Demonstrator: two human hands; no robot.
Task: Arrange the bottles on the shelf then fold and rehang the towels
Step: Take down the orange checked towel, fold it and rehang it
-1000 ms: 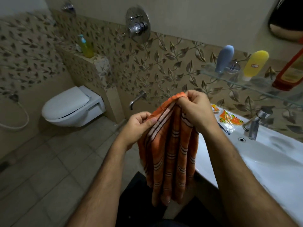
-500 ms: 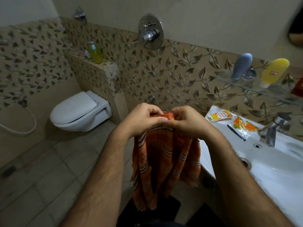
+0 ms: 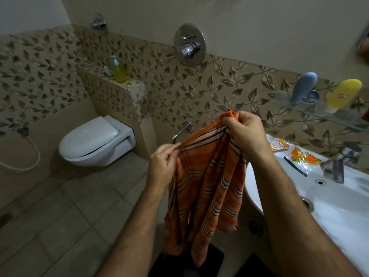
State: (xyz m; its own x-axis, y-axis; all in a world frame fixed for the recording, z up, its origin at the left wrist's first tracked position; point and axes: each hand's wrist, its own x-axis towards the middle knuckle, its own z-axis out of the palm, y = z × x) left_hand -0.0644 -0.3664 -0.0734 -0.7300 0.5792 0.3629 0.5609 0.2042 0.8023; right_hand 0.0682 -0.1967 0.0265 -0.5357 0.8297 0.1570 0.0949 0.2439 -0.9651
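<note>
Item: orange striped towel (image 3: 207, 188), top hem stretched between both hands, the left hand (image 3: 162, 166) pinching one end low and the right hand (image 3: 246, 134) clamped on the other end higher up, the cloth hanging loose and bunched beneath them. Bottles: a grey bottle (image 3: 303, 86) and a yellow bottle (image 3: 344, 92) stand on the glass shelf (image 3: 319, 111) above and beyond the right hand, so shelf work looks largely done. Outstanding, by judgement: towel unfolded, not yet rehung.

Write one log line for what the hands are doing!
step: folding | left hand: pinching towel edge | right hand: gripping orange towel | towel: hanging
</note>
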